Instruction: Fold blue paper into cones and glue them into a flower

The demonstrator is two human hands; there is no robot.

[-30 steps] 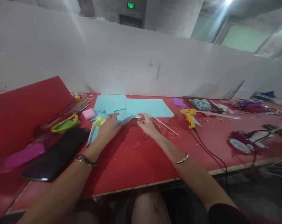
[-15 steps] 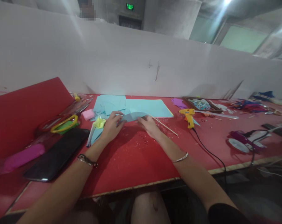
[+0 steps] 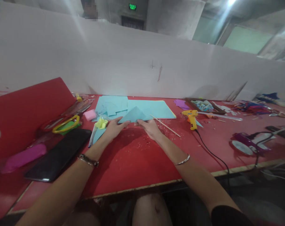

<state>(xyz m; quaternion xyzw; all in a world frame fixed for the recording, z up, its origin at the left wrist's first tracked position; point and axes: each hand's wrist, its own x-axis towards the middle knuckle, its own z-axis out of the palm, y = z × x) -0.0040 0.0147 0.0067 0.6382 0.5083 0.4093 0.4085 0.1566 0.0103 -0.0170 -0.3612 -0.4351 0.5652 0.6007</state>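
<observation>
Both my hands hold up a light blue triangular piece of paper (image 3: 134, 115) just above the red table (image 3: 137, 163). My left hand (image 3: 114, 128) pinches its lower left corner. My right hand (image 3: 150, 127) pinches its lower right edge. Behind the piece lie a large light blue sheet (image 3: 154, 108) and a heap of blue paper scraps (image 3: 110, 106). A thin wooden stick (image 3: 165, 125) lies just right of my right hand.
A yellow glue gun (image 3: 190, 117) with a black cord lies to the right. A black tablet (image 3: 57, 155), yellow-handled scissors (image 3: 66, 124), a pink eraser (image 3: 89, 115) and a pink pouch (image 3: 21, 158) sit at left. A white partition wall (image 3: 133, 62) backs the table.
My hands went from resting on the table by the scraps to picking up the blue piece. It now stands up as a triangle between both hands.
</observation>
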